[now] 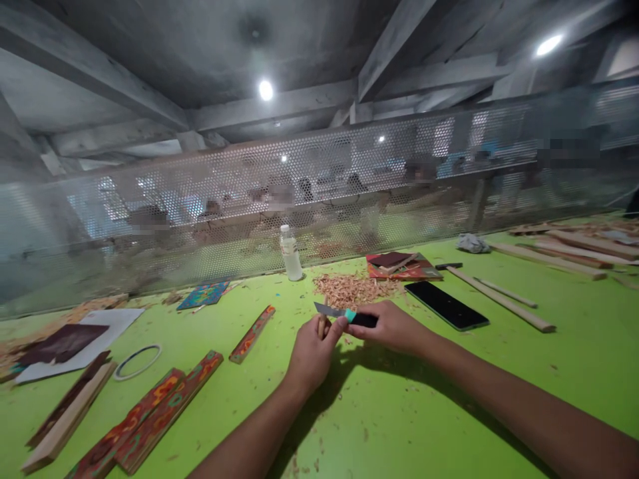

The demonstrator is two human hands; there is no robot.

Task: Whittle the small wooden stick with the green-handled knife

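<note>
My left hand is closed around a small wooden piece, whose upper end shows between thumb and fingers. In my right hand is a knife with a black handle and a teal band. Its blade points left, just above the wooden piece, and my left thumb rests near the band. Behind both hands lies a heap of wood shavings on the green table.
A bottle stands by the perforated screen. To the right lie a phone, wooden sticks and crumpled paper. Painted strips, a ring and a white sheet lie left.
</note>
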